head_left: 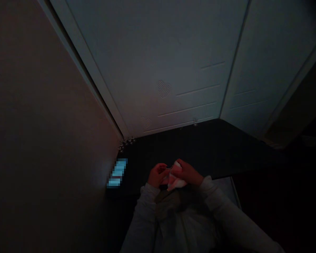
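A pale cloth [177, 181] with a pinkish tint hangs between my two hands, over the near edge of a dark table. My right hand [189, 172] is closed round its upper right part. On the other side, my left hand [157, 174] has its fingers curled in at the cloth's left edge. Something small and thin shows between the fingertips, too dim to make out. The light is low, and the finger details are hard to see.
The dark tabletop [200, 147] meets a pale panel [147, 52] with embossed hearts. Small shiny objects [125, 142] cluster at its back left corner; another [195, 122] stands at the back edge. A glowing, pixelated screen [117, 173] lies at the left by a wall.
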Demonstrator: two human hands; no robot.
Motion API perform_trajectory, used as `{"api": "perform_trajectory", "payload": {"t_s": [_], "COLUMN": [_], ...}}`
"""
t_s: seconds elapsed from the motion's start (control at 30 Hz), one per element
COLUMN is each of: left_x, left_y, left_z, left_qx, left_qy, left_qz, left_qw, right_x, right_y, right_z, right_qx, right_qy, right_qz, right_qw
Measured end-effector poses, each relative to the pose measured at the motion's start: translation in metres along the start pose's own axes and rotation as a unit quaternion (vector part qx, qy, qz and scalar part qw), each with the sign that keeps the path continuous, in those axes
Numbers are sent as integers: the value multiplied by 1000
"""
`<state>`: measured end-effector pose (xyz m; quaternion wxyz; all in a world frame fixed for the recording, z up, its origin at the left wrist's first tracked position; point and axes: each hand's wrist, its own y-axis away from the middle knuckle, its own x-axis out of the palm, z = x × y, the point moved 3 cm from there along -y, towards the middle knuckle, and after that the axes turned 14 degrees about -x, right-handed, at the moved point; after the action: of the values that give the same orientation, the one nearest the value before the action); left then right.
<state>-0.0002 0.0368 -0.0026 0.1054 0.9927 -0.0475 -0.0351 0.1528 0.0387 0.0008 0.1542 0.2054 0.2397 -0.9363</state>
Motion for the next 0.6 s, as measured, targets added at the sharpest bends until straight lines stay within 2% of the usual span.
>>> {"api": "perform_trajectory", "payload": {"t_s": [0.43,0.6], "left_x": [-1,-2], "left_y": [-1,-2], "left_z": [5,5], "left_qx": [-8,0], "left_qy": [18,20], "left_qz": [23,23], "left_qw": [1000,1000], "right_x": [-1,-2], "right_y": [0,0], "right_z": [7,7], "right_qx": [14,20], "right_qy": [38,20], "right_qz": [4,-29], "right_qw": [999,999]}}
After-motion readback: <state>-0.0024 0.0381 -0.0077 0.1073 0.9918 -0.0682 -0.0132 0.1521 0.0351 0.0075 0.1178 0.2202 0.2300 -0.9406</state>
